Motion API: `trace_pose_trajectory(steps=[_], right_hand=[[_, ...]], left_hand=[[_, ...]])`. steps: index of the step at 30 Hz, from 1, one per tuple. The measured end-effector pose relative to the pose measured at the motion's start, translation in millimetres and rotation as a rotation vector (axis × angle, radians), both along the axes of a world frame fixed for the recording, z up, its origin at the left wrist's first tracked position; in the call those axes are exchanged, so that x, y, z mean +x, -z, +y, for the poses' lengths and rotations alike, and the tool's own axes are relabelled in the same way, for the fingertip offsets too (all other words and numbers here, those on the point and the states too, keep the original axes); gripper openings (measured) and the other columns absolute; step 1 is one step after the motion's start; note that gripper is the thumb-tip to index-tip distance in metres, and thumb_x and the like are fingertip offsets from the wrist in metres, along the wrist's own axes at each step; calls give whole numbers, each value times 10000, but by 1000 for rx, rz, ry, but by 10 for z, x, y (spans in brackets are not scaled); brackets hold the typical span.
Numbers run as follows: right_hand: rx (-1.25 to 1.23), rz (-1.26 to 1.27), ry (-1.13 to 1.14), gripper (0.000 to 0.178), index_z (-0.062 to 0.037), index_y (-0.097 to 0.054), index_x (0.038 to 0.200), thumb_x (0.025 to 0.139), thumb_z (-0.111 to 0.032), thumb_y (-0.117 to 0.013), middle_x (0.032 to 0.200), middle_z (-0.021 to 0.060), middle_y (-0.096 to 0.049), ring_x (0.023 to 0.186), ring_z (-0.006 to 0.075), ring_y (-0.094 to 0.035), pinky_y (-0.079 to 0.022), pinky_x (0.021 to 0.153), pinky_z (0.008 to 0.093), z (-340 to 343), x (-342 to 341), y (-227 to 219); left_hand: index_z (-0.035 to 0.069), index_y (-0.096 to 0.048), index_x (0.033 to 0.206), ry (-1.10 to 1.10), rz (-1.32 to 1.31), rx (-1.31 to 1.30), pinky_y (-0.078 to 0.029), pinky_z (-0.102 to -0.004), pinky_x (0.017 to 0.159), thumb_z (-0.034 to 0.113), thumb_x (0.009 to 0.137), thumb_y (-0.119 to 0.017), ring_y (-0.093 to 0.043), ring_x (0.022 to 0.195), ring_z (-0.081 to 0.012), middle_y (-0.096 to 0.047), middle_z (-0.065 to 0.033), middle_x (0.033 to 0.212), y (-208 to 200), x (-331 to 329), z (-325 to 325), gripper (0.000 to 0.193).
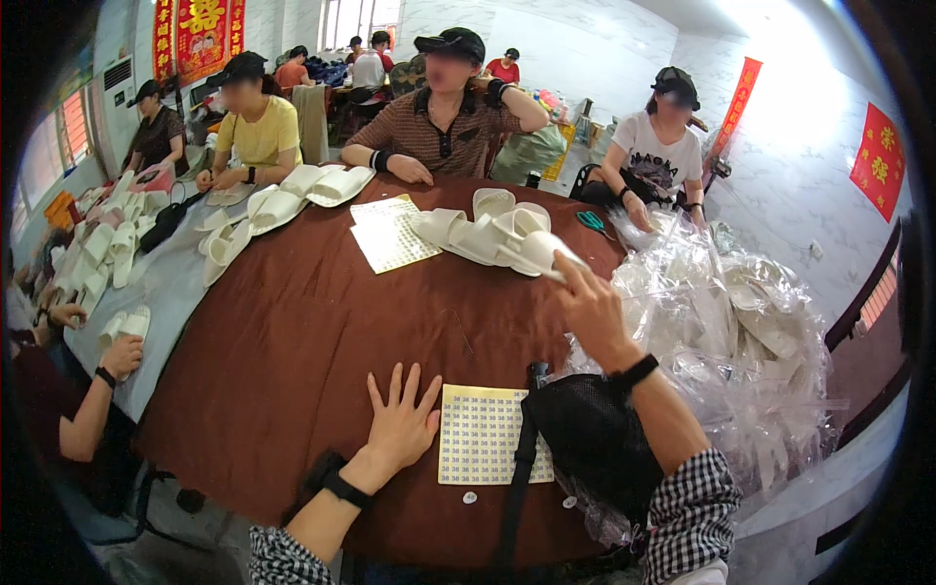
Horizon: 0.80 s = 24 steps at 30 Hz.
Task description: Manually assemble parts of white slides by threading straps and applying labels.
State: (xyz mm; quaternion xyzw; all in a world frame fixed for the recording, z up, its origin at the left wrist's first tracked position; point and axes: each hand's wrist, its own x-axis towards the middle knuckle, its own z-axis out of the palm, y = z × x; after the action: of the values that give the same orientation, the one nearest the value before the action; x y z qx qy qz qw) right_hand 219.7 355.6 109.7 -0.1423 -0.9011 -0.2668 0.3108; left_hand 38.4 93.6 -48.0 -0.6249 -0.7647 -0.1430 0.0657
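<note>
My left hand (402, 417) lies flat on the brown tablecloth with its fingers spread, just left of a sheet of small round stickers (483, 434). Reaching forward, my right hand (593, 304) has its fingers on the right end of a white slide slipper (534, 252). The fingers look closed on its edge, though the thumb side is partly hidden. That slipper is at the near right of a small pile of white slippers (448, 228) at the far middle of the table.
Two more sticker sheets (392, 242) lie left of the pile. Teal-handled scissors (593, 222) rest near the far right edge. Bagged slippers in clear plastic (702, 302) heap up on the right. A black mesh cap (595, 434) sits beside my right forearm. Co-workers sit around the table.
</note>
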Motion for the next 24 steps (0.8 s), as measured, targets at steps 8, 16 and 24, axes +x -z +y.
trace_pose_trajectory(steps=[8,16,24], right_hand=[[-15,-333,-252,174,-3,-723,971,835,-100,-675,1289,161,-630,984,229,-664,-568,805,354,-1877,151,-73],[-359,-813,-490,254,1,-705,972,849,-193,-596,1112,163,-675,1056,247,-642,-483,879,336,-3080,13,328],[-544,8,-843,268,-36,-603,1067,861,-207,-591,972,75,-610,955,227,-626,-492,825,353,-3610,610,-253]], left_hand=[[-53,-418,1431,-146,-997,340,-347,-466,1148,198,992,-515,-443,1377,-409,-471,-278,1456,-334,-439,23,515],[31,-415,1497,170,-678,261,-276,-408,1193,224,1025,-547,-327,1459,-352,-338,-212,1572,-735,-260,-619,527],[171,-394,1542,95,-126,-113,-113,-681,1173,386,891,-705,-159,1524,-422,-231,-152,1650,-609,-105,-509,753]])
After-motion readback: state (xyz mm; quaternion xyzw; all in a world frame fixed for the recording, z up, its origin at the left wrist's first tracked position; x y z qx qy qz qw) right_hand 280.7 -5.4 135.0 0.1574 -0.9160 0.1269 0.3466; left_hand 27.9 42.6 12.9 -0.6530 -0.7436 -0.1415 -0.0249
